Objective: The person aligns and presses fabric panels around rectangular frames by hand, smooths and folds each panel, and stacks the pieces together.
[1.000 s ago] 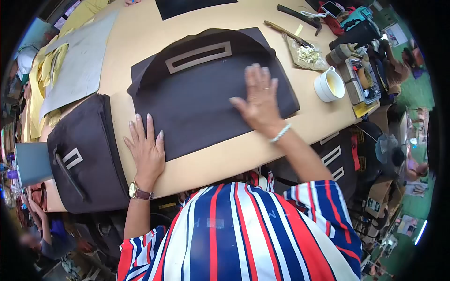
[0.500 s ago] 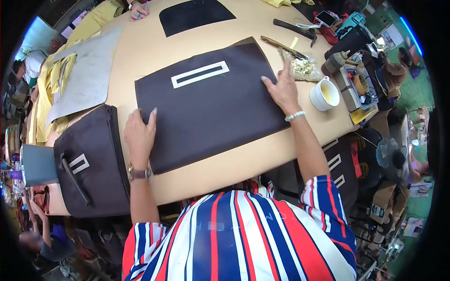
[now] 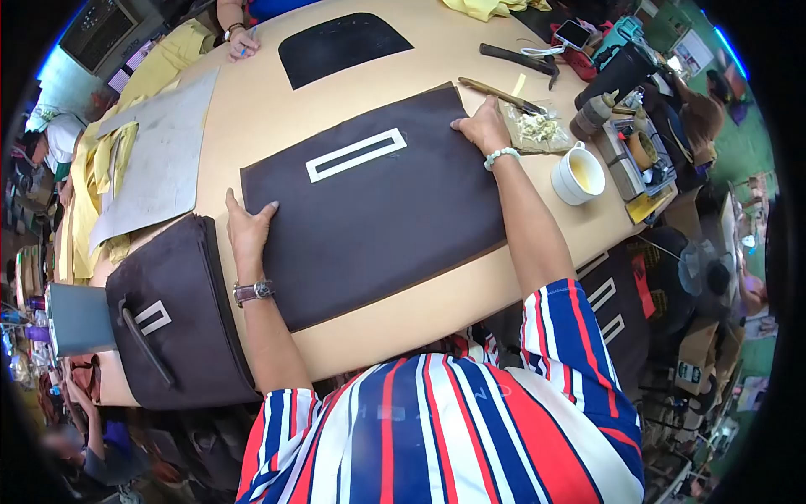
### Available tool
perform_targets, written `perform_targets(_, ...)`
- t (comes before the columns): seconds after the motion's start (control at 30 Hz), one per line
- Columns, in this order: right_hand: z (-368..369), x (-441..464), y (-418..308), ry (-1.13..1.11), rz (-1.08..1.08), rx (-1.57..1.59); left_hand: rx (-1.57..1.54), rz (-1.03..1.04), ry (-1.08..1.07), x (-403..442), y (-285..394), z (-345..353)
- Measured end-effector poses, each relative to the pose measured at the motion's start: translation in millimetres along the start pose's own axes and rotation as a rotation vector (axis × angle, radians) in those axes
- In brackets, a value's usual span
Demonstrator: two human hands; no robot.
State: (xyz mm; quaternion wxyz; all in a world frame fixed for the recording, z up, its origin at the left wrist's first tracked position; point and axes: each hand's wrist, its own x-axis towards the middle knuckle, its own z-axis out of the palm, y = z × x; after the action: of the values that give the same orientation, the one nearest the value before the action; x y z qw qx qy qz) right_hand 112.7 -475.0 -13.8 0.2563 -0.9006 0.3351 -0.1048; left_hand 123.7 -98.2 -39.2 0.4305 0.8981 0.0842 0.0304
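A dark brown leather-like panel lies flat on the table in front of me. Near its far edge is a narrow slot with a white rectangular border. A lighter brown edge shows beneath its near right side. My left hand rests at the panel's left edge, thumb on its surface and fingers apart. At the upper right edge, my right hand lies with thumb over the panel and fingers spread along the side. A wooden-handled tool lies just beyond the right hand.
A stack of dark panels with a dark bar on top is at left. A white cup, a hammer, a bag of pale scraps and a tool box sit right. A black panel lies beyond, near another person's hand.
My right hand has shifted up along the panel's right edge, toward its far corner. The left hand stays by the left edge. The camera view has tilted slightly.
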Motion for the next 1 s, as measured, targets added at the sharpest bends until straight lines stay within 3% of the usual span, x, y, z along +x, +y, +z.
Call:
perform_targets(0.13,8.9,16.5,0.7,-0.007,-0.006,0.142,-0.488,0.112,-0.089,2.6,-1.7,3.0)
perform_targets(0.23,14.3,21.5,-1.0,0.030,0.049,0.288,-0.425,0.344,-0.046,20.9,-14.1,9.2)
perform_targets(0.43,19.8,32.7,4.3,-0.026,-0.071,0.335,-0.585,0.019,-0.278,26.0,-1.2,-2.3)
perform_targets(0.53,16.8,20.3,1.6,-0.005,-0.215,0.456,-0.481,0.113,-0.334,24.8,7.6,-11.5)
perform_targets(0.6,5.8,13.7,1.8,0.039,-0.318,0.611,-0.543,0.244,-0.337,8.2,27.8,-22.4)
perform_targets(0.7,-52.6,-35.9,10.4,0.005,-0.329,0.799,-0.721,0.230,-0.416,-16.4,45.2,-41.2)
perform_targets(0.83,-127.2,-90.5,61.4,0.051,-0.449,1.203,-0.846,0.269,-0.532,-46.2,67.6,-35.8)
perform_targets(0.9,-161.2,-115.5,101.7,0.272,-0.376,1.190,-0.850,0.266,-0.639,-55.6,72.7,-13.2)
perform_targets(0.97,-185.9,-141.1,166.1,0.398,-0.148,1.273,-0.672,0.397,-0.814,-89.4,117.9,19.0)
perform_targets(1.0,-197.2,-155.6,196.9,0.461,-0.099,1.208,-0.599,0.359,-1.005,-100.0,132.2,37.6)
